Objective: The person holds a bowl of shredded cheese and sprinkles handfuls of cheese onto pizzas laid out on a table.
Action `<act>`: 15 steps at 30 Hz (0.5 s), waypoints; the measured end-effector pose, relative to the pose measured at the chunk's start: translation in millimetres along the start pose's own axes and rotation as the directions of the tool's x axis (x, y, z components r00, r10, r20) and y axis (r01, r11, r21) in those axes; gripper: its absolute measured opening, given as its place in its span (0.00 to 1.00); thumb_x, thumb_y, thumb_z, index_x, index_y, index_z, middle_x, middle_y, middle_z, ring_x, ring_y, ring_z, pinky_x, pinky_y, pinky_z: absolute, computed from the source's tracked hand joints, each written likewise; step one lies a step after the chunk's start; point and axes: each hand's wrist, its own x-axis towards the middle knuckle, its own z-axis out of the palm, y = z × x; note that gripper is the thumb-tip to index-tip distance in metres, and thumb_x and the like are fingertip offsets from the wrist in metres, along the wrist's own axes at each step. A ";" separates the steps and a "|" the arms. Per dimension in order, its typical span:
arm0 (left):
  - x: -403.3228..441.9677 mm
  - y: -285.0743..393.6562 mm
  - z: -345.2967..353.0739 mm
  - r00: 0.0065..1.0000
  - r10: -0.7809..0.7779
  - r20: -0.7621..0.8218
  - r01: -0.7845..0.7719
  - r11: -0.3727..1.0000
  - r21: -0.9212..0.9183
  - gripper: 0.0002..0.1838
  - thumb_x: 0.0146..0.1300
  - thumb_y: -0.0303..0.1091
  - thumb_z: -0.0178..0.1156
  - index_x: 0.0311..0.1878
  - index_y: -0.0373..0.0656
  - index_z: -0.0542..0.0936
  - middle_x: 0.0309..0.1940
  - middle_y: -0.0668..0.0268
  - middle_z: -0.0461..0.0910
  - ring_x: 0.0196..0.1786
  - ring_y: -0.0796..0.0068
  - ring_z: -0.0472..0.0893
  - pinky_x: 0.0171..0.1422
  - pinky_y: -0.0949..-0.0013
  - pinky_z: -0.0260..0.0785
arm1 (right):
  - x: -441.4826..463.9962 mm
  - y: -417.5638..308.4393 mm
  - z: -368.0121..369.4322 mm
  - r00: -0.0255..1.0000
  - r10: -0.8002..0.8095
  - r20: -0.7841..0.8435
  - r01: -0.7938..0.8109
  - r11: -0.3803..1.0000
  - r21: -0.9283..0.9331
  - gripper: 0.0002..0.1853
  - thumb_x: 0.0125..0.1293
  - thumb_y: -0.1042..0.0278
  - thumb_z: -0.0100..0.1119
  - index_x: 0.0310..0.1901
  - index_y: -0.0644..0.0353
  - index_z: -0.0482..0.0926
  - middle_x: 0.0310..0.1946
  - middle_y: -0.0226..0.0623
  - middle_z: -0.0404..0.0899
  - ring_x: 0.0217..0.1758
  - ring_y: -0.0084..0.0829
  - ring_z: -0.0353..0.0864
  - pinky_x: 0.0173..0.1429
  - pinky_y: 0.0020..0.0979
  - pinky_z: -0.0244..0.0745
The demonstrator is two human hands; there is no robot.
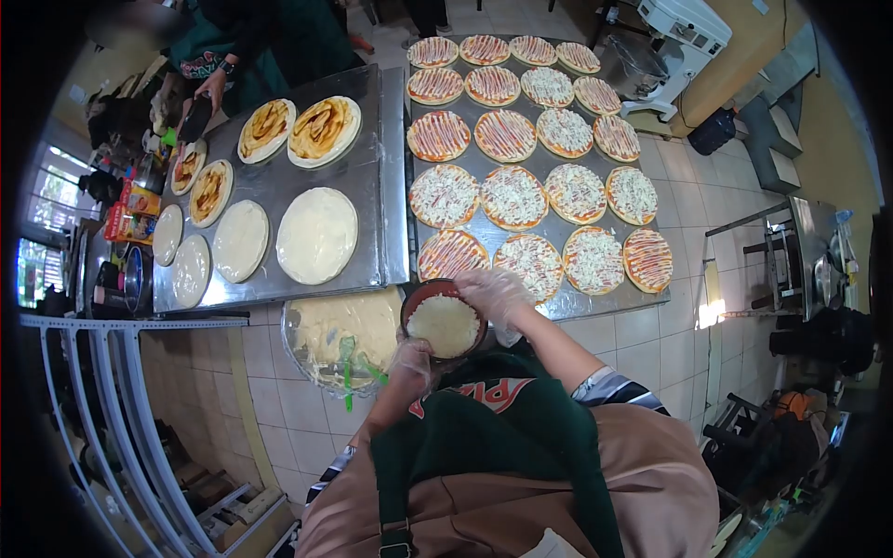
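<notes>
A reddish-brown bowl (pixel 445 325) of white grated cheese is held close to the body, at the near edge of the steel tables. My left hand (pixel 411 365), in a clear plastic glove, grips the bowl's lower left rim. At its upper right rim is my right hand (pixel 491 296), also gloved, with its fingers closed at the edge; whether they hold cheese or the rim is hard to tell. Beyond lie rows of pizza bases, some with red sauce and pale stripes (pixel 452 254), others topped with white cheese (pixel 527 265).
The left steel table (pixel 391 186) bears plain cream-coated rounds (pixel 317 236) and brown-sauced ones (pixel 324 131). Below it sits a basin of cream (pixel 367 321) with a green spatula (pixel 348 372). A co-worker's hand (pixel 214 90) is at the upper left. A metal rack stands lower left.
</notes>
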 end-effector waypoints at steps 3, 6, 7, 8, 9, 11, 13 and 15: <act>0.5 3.7 -1.1 0.999 0.035 0.009 -0.035 0.998 0.044 0.35 0.37 0.23 0.43 0.58 0.37 0.55 0.55 0.48 0.60 0.56 0.46 0.64 0.58 0.44 0.60 | 6.5 45.1 30.4 0.993 0.106 -0.045 -0.106 0.994 0.012 0.07 0.53 0.66 0.49 0.33 0.51 0.75 0.32 0.37 0.77 0.36 0.35 0.77 0.39 0.33 0.71; 9.6 9.7 1.3 0.998 0.062 0.025 -0.064 0.994 0.084 0.35 0.37 0.23 0.43 0.58 0.37 0.55 0.54 0.48 0.61 0.56 0.46 0.64 0.58 0.44 0.60 | -2.4 74.7 65.8 0.997 -0.042 -0.062 0.032 0.989 -0.148 0.07 0.50 0.71 0.50 0.32 0.53 0.74 0.29 0.40 0.76 0.34 0.35 0.77 0.37 0.34 0.71; -10.5 6.0 -11.9 0.997 0.070 0.033 -0.073 0.993 0.098 0.35 0.37 0.23 0.43 0.57 0.37 0.56 0.54 0.48 0.61 0.56 0.46 0.64 0.58 0.44 0.60 | -6.4 79.0 74.1 0.966 -0.247 -0.075 0.212 0.925 -0.315 0.07 0.48 0.72 0.51 0.32 0.55 0.74 0.29 0.42 0.75 0.34 0.36 0.77 0.37 0.34 0.71; -15.2 4.2 -14.0 0.996 0.076 0.041 -0.080 0.990 0.114 0.35 0.37 0.23 0.43 0.57 0.37 0.56 0.54 0.48 0.61 0.56 0.46 0.64 0.58 0.44 0.60 | -8.6 76.8 79.6 0.967 -0.244 -0.077 0.209 0.926 -0.315 0.07 0.48 0.72 0.51 0.32 0.55 0.74 0.29 0.42 0.75 0.34 0.36 0.77 0.37 0.34 0.71; -26.2 3.3 -22.0 0.995 0.082 0.050 -0.088 0.988 0.130 0.35 0.37 0.23 0.43 0.57 0.37 0.56 0.54 0.48 0.61 0.56 0.46 0.64 0.58 0.44 0.60 | -8.7 72.6 86.3 0.971 -0.231 -0.057 0.186 0.886 -0.424 0.08 0.47 0.73 0.51 0.32 0.59 0.73 0.30 0.44 0.74 0.36 0.37 0.77 0.38 0.35 0.71; -45.3 0.8 -34.7 0.993 0.095 0.067 -0.105 0.981 0.163 0.35 0.37 0.23 0.43 0.57 0.37 0.56 0.54 0.48 0.61 0.56 0.46 0.65 0.58 0.44 0.60 | -4.4 73.1 97.8 0.984 -0.174 -0.045 0.134 0.875 -0.464 0.10 0.47 0.73 0.52 0.33 0.66 0.71 0.35 0.48 0.72 0.40 0.41 0.75 0.41 0.38 0.71; -52.8 1.3 -39.6 0.991 0.111 0.081 -0.125 0.973 0.195 0.35 0.37 0.23 0.43 0.57 0.37 0.56 0.54 0.48 0.61 0.56 0.46 0.65 0.58 0.44 0.60 | -3.3 77.2 108.3 0.979 -0.179 -0.100 0.111 0.872 -0.477 0.10 0.47 0.74 0.51 0.33 0.65 0.71 0.34 0.48 0.72 0.40 0.41 0.75 0.42 0.37 0.70; -54.1 2.5 -41.1 0.989 0.120 0.089 -0.136 0.968 0.210 0.35 0.37 0.23 0.43 0.57 0.37 0.56 0.54 0.48 0.61 0.56 0.46 0.65 0.58 0.44 0.60 | -4.2 80.5 113.0 0.970 -0.185 -0.154 0.088 0.868 -0.490 0.10 0.47 0.75 0.51 0.34 0.65 0.72 0.34 0.48 0.72 0.41 0.41 0.75 0.44 0.37 0.70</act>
